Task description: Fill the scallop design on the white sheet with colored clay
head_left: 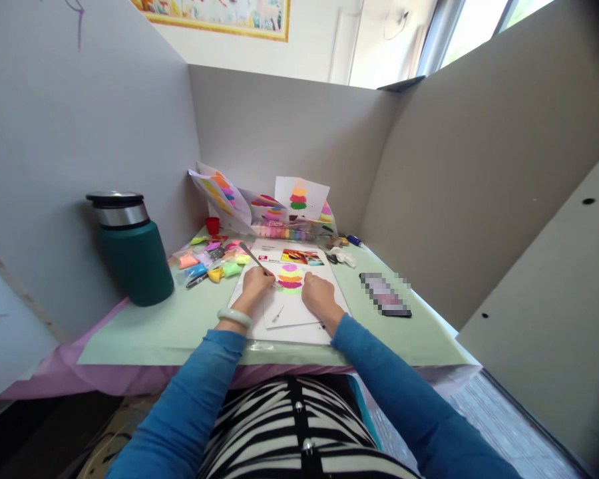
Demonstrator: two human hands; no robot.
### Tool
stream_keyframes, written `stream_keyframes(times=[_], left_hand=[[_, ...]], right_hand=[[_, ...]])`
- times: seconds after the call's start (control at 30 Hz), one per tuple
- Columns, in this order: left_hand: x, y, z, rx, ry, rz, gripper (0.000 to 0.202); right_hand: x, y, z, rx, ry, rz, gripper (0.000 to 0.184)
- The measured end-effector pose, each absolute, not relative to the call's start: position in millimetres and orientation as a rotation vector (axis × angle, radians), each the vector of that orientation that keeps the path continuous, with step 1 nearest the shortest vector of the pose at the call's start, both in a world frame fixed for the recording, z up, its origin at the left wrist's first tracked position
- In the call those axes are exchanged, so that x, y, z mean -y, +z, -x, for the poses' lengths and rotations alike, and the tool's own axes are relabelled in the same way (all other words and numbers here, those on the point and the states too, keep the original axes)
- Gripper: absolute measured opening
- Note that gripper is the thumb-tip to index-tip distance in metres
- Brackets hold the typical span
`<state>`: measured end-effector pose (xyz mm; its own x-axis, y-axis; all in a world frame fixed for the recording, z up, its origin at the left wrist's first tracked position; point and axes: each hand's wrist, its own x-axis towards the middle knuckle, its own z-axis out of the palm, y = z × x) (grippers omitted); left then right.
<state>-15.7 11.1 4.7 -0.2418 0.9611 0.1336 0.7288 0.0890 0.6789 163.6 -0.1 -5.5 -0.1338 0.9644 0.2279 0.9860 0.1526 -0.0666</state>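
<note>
My left hand point(258, 283), with a pale bangle at the wrist, is closed round a metal fork point(252, 254). Its handle slants up to the left, and the tines rest by a patch of coloured stripes point(290, 279) in pink, yellow, orange, magenta and light green. Those stripes lie on a white sheet point(294, 316). On the right side of the stripes, my right hand point(318, 293) is curled with its knuckles up; whatever its fingers hold is hidden. A small dark pointed thing point(277, 314) shows on the sheet below, too small to name.
Bags of coloured clay point(214, 263) lie left of the sheet, near a green flask point(136, 259). At the right is a phone point(384, 295). Painted sheets point(302, 196) and a pack of coloured pieces point(285, 231) stand behind. Grey panels point(289, 120) enclose the table.
</note>
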Motion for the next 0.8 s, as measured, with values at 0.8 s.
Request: stream_keyframes(times=[0.8], left_hand=[[-14.5,-0.2,15.4,-2.029,0.93,-1.722,0.021]], right_hand=[[-2.2,-9.7,-164.4,2.204,-0.171,1.875,0.028]])
